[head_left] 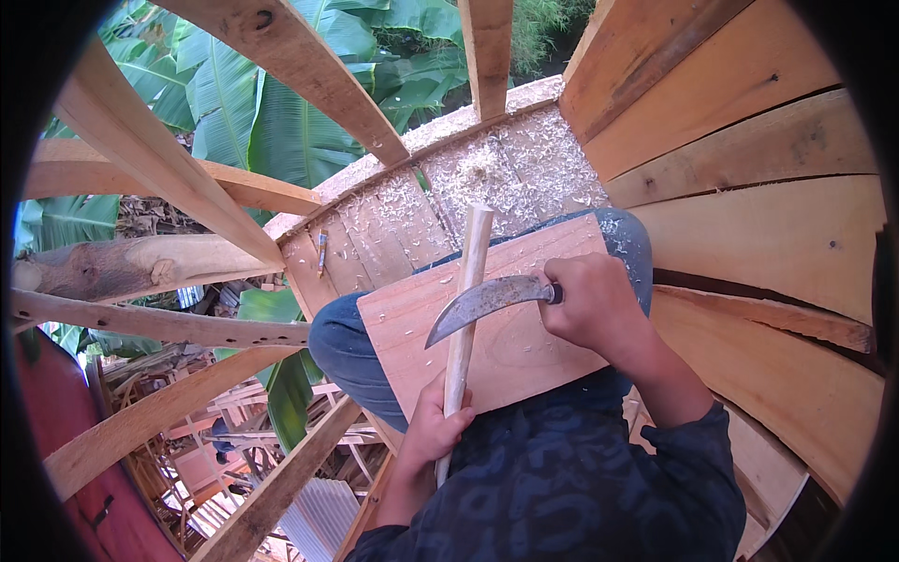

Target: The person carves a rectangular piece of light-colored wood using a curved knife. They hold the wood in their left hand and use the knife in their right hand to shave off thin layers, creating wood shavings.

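In the curled left hand [434, 424], a pale stick [459, 364] is being gripped low, its long axis being pointed forward, slightly rightward, over a lap-borne board [520, 358]; across the stick, a curved knife [493, 297], tip leftward, is being clasped by its handle in the right hand [592, 304].

A hand could pass over the floorboards [389, 229] at upper centre or the bare left part of the lap board [407, 323]. The tilted stick [476, 245] and curved knife [487, 301] cross mid-frame; spaced beams [178, 328] obstruct the left, a plank wall [758, 239] the right.
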`<state>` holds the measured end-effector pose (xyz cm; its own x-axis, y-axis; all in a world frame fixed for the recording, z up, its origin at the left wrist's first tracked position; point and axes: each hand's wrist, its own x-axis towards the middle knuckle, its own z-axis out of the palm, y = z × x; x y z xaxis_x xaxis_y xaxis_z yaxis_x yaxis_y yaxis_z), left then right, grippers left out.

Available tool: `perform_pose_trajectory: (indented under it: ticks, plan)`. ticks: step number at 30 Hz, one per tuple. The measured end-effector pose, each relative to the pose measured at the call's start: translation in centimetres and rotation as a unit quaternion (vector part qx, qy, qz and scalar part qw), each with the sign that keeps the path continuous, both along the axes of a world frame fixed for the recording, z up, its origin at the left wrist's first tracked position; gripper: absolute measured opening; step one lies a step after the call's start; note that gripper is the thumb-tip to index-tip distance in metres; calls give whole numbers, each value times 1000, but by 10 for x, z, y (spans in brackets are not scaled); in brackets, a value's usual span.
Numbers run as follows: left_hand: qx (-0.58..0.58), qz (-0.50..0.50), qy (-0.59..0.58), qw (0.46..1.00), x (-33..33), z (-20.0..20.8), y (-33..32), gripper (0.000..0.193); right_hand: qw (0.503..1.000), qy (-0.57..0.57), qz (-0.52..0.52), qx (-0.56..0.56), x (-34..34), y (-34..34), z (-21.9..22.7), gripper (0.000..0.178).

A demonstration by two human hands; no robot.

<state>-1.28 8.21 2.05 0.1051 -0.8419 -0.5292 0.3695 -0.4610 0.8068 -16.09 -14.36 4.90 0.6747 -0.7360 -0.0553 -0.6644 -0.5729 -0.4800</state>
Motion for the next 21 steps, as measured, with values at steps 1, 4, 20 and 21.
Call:
perform_pose_trajectory:
  ticks: [1,4,20,21]
  plan:
    - [-1,-5,-6,1000,-3,1,-3,41,1000,8,-3,-5,3,-1,-1,20]
    - [3,1,-70,998,-5,-4,1,43,999,25,-16,-25,3,-7,-10,16]
    - [4,-17,29,999,-1,-15,19,45,949,-12,-313,30,-17,-83,-8,26]
    - [23,-7,43,999,-1,-15,23,45,934,3,-355,37,-28,-95,1,26]
